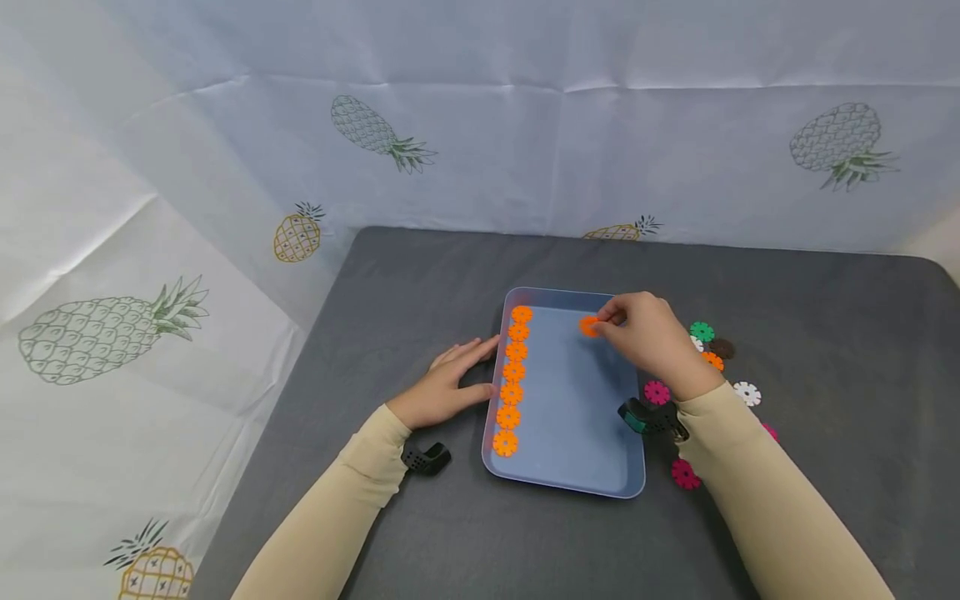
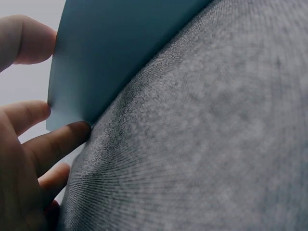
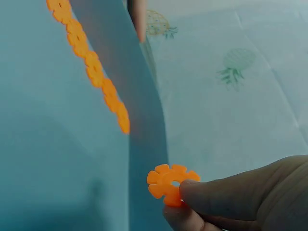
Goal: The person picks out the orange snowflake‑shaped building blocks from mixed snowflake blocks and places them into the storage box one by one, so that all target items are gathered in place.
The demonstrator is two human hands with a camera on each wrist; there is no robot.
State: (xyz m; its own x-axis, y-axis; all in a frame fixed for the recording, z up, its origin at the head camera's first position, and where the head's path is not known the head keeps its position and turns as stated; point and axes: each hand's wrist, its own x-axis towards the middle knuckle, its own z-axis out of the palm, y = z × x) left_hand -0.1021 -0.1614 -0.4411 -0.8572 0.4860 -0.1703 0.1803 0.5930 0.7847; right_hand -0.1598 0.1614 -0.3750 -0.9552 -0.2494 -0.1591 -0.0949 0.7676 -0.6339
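Between thumb and fingers, my right hand (image 1: pixel 651 340) pinches an orange notched plastic disc (image 3: pixel 168 182) above the far right part of a blue tray (image 1: pixel 577 400). Several matching orange discs (image 1: pixel 513 371) lie in a column along the tray's left wall. My left hand (image 1: pixel 442 390) lies beside that wall, fingers spread. In the left wrist view, its fingertips (image 2: pixel 79 129) touch the outside of the tray.
Right of the tray lie loose notched discs: green (image 1: pixel 702 332), brown (image 1: pixel 722 348), white (image 1: pixel 747 393), orange (image 1: pixel 712 361) and magenta (image 1: pixel 686 474). My right forearm partly covers that group. A pineapple-print sheet (image 1: pixel 480 158) hangs behind the dark grey table (image 1: pixel 420 292).
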